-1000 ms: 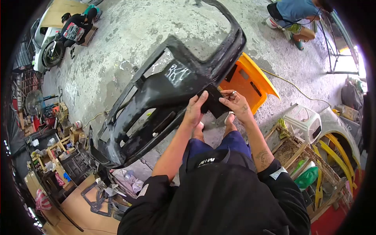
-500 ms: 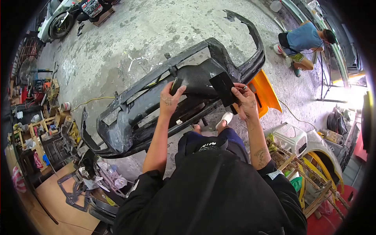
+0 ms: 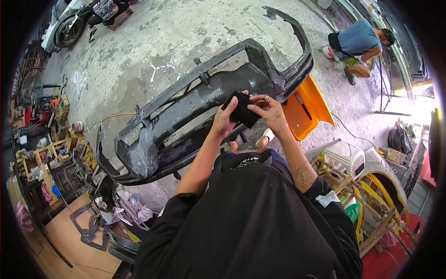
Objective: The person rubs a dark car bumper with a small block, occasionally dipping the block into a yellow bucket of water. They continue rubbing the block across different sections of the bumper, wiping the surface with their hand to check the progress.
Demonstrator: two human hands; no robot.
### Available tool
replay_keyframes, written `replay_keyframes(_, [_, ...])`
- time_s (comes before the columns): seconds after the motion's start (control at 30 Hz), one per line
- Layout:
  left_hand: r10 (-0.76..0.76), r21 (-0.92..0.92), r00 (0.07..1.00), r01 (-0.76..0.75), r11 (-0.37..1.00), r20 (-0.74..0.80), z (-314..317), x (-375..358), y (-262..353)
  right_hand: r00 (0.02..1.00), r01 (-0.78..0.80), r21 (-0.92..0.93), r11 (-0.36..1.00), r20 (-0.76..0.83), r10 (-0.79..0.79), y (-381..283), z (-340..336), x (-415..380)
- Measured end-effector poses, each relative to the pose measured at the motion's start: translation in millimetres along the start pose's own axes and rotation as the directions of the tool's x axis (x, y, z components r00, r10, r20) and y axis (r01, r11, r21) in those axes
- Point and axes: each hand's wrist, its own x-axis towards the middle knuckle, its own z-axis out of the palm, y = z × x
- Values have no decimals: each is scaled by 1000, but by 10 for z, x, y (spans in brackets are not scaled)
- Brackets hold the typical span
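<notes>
Both hands meet in front of my body around a dark, flat sheet (image 3: 243, 110). My left hand (image 3: 224, 122) grips its left side, thumb on top; the small block seen earlier in this hand is hidden now. My right hand (image 3: 274, 115) pinches the sheet's right edge and wears a ring. Beyond and below the hands lies a black car bumper (image 3: 186, 111), long and slanted, with open slots and grey, scuffed patches. An orange panel (image 3: 297, 118) lies beside the bumper's right part.
A white stool (image 3: 344, 156) and a metal frame stand at the right. Tools and parts crowd a rack (image 3: 60, 160) at the left. A person (image 3: 360, 39) in blue bends at the upper right; another crouches near a motorbike (image 3: 68, 31). A yellow cord crosses the floor.
My hands have come together over the dark sheet, my left moving right and my right moving left. The sheet has shifted left and down. The person in blue has changed posture slightly.
</notes>
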Motion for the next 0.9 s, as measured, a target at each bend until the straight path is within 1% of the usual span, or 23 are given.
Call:
replay_keyframes(0.03, [1,16,1000,-1,1000,8,-6,2,-12,998,27,4,1000,-56,-27,-14,41,-5])
replay_keyframes(0.07, [-4,16,1000,4,1000,11,-10,4,-20,998,25,5,1000,-61,-25,-12,59,1])
replay_keyframes(0.13, [-5,6,1000,5,1000,2,-31,-29,-35,988,134,128,983,-87,-124,26,88,4])
replay_keyframes(0.17, [-27,-22,1000,28,999,10,-47,-44,-30,990,128,86,988,-65,-122,32,83,8])
replay_keyframes(0.2, [-26,-24,1000,27,999,9,-50,-57,-17,990,127,85,988,-64,-122,45,77,24])
replay_keyframes(0.27, [-66,-46,997,64,997,-43,-61,-100,10,989,149,95,984,0,-150,73,83,44])
replay_keyframes(0.3, [-63,-47,997,61,997,-46,-88,-108,18,989,148,95,984,5,-150,33,96,32])
replay_keyframes(0.37, [-117,16,983,120,993,-139,-137,-112,17,989,137,72,988,49,-141,-53,97,-1])
replay_keyframes(0.4, [-116,16,983,119,993,-140,-145,-112,4,989,138,72,988,50,-141,-82,86,-1])
replay_keyframes(0.47, [-76,-35,988,72,997,-136,-161,-115,-33,962,272,-146,951,72,-264,-118,54,6])
replay_keyframes(0.5, [-78,-36,987,74,997,-137,-155,-126,-31,963,269,-147,952,71,-261,-80,36,21])
replay_keyframes(0.57, [-88,45,980,98,994,-179,-142,-137,-16,958,276,-158,948,128,-257,-7,7,58])
replay_keyframes(0.67, [-67,-18,983,65,998,-172,-79,-190,20,960,256,-142,956,152,-235,-33,6,49])
replay_keyframes(0.8, [-92,29,978,99,995,-190,-171,-152,24,960,266,-134,955,129,-249,-97,61,-13])
replay_keyframes(0.87, [-117,36,976,126,991,-181,-167,-142,55,952,302,-241,922,133,-277,-152,80,-40])
replay_keyframes(0.9, [-116,36,976,124,992,-184,-191,-145,41,951,303,-240,922,136,-277,-169,81,-45])
